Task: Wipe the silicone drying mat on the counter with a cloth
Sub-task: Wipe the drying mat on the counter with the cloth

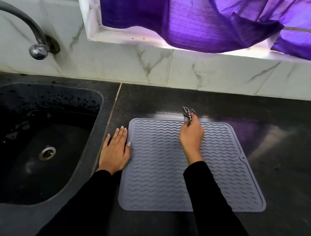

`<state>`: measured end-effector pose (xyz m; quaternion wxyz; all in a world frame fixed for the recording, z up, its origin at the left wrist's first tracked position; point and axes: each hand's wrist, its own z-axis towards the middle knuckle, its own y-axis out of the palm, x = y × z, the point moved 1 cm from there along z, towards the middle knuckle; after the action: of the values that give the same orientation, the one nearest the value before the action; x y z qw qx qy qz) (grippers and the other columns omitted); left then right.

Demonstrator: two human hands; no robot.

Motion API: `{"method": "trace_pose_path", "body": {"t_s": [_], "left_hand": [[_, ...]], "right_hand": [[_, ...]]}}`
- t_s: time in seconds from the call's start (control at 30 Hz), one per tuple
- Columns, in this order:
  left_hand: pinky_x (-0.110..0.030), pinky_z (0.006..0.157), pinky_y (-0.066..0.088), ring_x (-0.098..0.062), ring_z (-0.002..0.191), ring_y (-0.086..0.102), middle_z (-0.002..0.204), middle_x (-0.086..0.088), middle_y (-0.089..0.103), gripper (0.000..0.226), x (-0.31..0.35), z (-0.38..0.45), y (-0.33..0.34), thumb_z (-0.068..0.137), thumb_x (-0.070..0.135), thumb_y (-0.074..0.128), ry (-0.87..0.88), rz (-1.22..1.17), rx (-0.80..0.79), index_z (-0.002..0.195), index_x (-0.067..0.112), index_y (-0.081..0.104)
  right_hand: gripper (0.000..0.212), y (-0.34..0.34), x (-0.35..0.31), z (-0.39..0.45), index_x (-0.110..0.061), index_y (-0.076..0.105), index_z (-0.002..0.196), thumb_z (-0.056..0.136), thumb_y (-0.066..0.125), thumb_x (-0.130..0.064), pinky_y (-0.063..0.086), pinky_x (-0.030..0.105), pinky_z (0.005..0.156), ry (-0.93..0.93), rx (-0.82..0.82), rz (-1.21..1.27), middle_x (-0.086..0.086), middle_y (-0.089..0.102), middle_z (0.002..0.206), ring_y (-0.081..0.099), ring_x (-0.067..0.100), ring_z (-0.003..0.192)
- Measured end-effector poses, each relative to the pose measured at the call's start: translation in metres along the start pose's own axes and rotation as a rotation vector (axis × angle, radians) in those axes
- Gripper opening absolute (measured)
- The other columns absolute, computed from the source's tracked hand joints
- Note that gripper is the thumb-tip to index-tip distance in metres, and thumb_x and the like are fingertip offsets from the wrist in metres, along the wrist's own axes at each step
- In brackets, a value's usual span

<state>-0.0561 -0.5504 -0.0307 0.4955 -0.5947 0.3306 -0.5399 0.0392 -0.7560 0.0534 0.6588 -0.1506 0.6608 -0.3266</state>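
Your right hand [191,134] pinches the bunched cloth [187,114] at the far edge of the mat [155,174]; nearly all the mat stretches back toward you. Your left hand [115,150] lies flat on the counter [291,129], fingers straight, touching the mat's left edge
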Motion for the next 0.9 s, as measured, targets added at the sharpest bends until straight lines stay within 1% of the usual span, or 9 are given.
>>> {"method": "trace_pose_path", "body": {"t_s": [0.17,0.23,0.4,0.47,0.57,0.63,0.7,0.77,0.9], "left_hand": [[-0.038,0.116,-0.001,-0.013,0.145,0.003,0.157,0.0,0.008,0.079,-0.001,0.001,0.004,0.08,0.048,-0.007,0.009,0.057,0.002,0.148,0.015,0.013],[-0.037,0.116,-0.002,-0.012,0.145,0.002,0.157,0.001,0.008,0.077,-0.001,0.001,0.005,0.08,0.047,-0.007,0.005,0.073,0.001,0.149,0.016,0.012],[-0.037,0.116,-0.004,-0.011,0.145,-0.001,0.158,0.002,0.004,0.077,0.0,0.002,0.006,0.079,0.046,-0.01,-0.002,0.095,-0.011,0.149,0.017,0.009],[-0.037,0.116,-0.003,-0.011,0.145,0.0,0.158,0.002,0.004,0.078,0.0,0.003,0.005,0.079,0.045,-0.01,0.0,0.1,-0.012,0.149,0.017,0.009],[-0.037,0.116,-0.001,-0.012,0.145,0.003,0.157,0.001,0.007,0.077,0.001,0.002,0.003,0.079,0.045,-0.009,0.005,0.101,-0.001,0.149,0.018,0.011],[-0.037,0.116,-0.001,-0.011,0.145,0.003,0.157,0.002,0.007,0.078,0.002,0.002,0.002,0.079,0.046,-0.009,0.004,0.09,0.0,0.149,0.018,0.012],[-0.037,0.116,-0.001,-0.011,0.145,0.003,0.157,0.002,0.008,0.078,0.001,0.001,0.002,0.079,0.047,-0.008,0.004,0.07,0.001,0.149,0.018,0.013],[-0.037,0.116,-0.001,-0.011,0.145,0.004,0.157,0.002,0.01,0.078,0.001,0.002,0.003,0.08,0.047,-0.006,0.007,0.05,0.005,0.148,0.018,0.015],[-0.037,0.117,-0.001,-0.012,0.145,0.004,0.157,0.001,0.01,0.076,0.0,0.002,0.004,0.081,0.047,-0.004,0.004,0.037,0.013,0.148,0.017,0.016]], "right_hand": [[0.054,0.041,0.025,-0.004,-0.01,0.031,0.143,0.093,0.048,-0.015,0.017,0.037,0.117,-0.125,-0.153,-0.478,0.012,0.029,0.151,0.024,0.027,0.14],[0.057,0.056,0.02,-0.011,-0.011,0.021,0.147,0.096,0.045,-0.018,0.009,0.037,0.119,-0.139,-0.177,-0.522,0.011,0.018,0.156,0.014,0.025,0.144],[0.058,0.083,-0.008,-0.033,-0.01,0.019,0.147,0.096,0.043,-0.022,0.012,0.036,0.119,-0.211,-0.295,-0.525,0.011,0.016,0.156,0.014,0.025,0.144],[0.056,0.092,-0.021,-0.044,-0.011,0.024,0.146,0.094,0.045,-0.018,0.016,0.035,0.118,-0.274,-0.347,-0.472,0.011,0.021,0.154,0.02,0.025,0.143],[0.044,0.091,-0.035,-0.047,-0.014,0.041,0.137,0.094,0.043,-0.017,0.033,0.035,0.104,-0.302,-0.398,-0.335,0.012,0.047,0.139,0.044,0.028,0.128],[0.035,0.082,-0.038,-0.036,-0.012,0.052,0.129,0.095,0.044,-0.02,0.04,0.036,0.096,-0.214,-0.481,-0.156,0.014,0.06,0.124,0.054,0.031,0.116],[0.03,0.066,-0.038,-0.023,-0.005,0.058,0.119,0.095,0.046,-0.02,0.047,0.039,0.094,-0.013,-0.539,0.18,0.016,0.065,0.112,0.059,0.031,0.108],[0.027,0.046,-0.035,-0.01,-0.003,0.06,0.113,0.095,0.047,-0.019,0.049,0.037,0.086,0.049,-0.419,0.206,0.013,0.066,0.105,0.061,0.029,0.101],[0.027,0.014,-0.018,-0.005,-0.007,0.055,0.118,0.094,0.044,-0.013,0.044,0.035,0.083,-0.108,-0.145,-0.235,0.016,0.065,0.108,0.058,0.033,0.102]]}}
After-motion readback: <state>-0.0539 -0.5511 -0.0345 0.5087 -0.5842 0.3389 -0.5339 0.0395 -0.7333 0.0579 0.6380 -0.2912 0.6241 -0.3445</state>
